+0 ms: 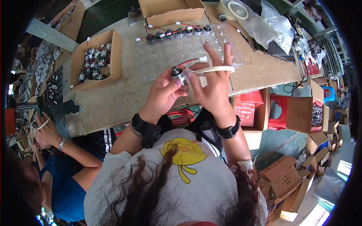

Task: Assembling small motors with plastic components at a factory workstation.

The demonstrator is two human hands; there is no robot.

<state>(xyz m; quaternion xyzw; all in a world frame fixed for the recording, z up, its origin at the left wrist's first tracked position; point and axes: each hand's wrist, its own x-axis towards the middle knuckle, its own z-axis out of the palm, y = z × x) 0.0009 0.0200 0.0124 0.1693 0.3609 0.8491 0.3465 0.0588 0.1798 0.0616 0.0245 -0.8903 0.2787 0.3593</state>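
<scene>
Fingers of the left hand (160, 95) pinch a tilted motor (179, 78), between both hands. The right hand (213, 90), two fingers raised, carries a pale band (219, 69); whether its thumb touches the motor, I cannot tell. Beyond the hands, a clear tray (151, 62) bears a motor row (179, 32). To their left stands a box (116, 56) of motors; farther right, a bag (284, 35).

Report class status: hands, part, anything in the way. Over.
Left hand gripping black-and-silver cylinder. Right hand close beside it, carrying cream ring. Left thumb partly covering cylinder. Clear tray beyond.
</scene>
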